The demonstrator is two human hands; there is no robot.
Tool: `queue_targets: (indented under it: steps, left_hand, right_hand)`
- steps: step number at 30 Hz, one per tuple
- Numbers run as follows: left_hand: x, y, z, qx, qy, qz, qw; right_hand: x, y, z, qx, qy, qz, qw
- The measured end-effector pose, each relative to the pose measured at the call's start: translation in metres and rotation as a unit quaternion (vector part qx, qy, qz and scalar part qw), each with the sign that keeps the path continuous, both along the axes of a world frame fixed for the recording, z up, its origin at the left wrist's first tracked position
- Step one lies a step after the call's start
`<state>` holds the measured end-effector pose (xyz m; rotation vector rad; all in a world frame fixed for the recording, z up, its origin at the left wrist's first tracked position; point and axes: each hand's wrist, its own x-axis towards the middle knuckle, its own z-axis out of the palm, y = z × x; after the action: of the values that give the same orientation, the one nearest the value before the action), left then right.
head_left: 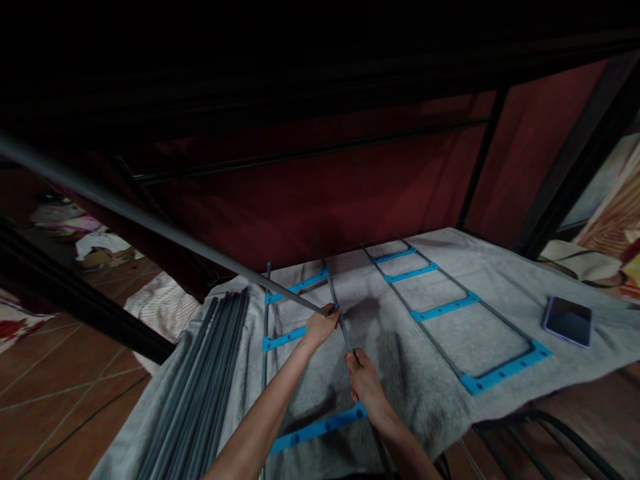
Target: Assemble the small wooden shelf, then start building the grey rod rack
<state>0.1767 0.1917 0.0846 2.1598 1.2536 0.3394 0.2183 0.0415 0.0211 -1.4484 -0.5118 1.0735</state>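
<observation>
My left hand point(320, 328) is closed around the lower end of a long grey tube point(165, 227), which slants up to the upper left. Its fingertips are close beside a thin grey rod point(345, 332), the right side of a ladder-like frame lying on the cloth; whether they touch it I cannot tell. Around that same rod, a little nearer to me, my right hand point(365, 380) is closed. The frame has blue crosspieces, the nearest blue crosspiece point(320, 428) just below my right hand. My left arm partly hides the frame.
A second frame with blue crosspieces point(510, 368) lies to the right on the grey cloth point(505, 267). Several grey tubes point(200, 387) are bundled at the left. A phone point(568, 321) lies at the right edge. Dark posts and a red panel point(310, 193) stand behind.
</observation>
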Motion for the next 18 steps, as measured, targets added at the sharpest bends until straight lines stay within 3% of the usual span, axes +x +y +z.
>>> queue_targets:
  steps: [8,14,18]
  left_hand:
    - [0.006,-0.002,-0.009,-0.014,-0.011,-0.012,1.0]
    - [0.016,0.028,-0.016,-0.056,-0.066,-0.036,0.996]
    - [0.009,0.047,-0.025,-0.105,-0.105,-0.063,0.987]
  right_hand:
    - [0.007,-0.003,-0.009,-0.026,0.009,-0.004,1.0]
    - [0.024,0.0,-0.003,0.023,-0.062,0.048,0.997]
    - [0.021,0.007,-0.013,0.025,-0.085,0.052,0.995]
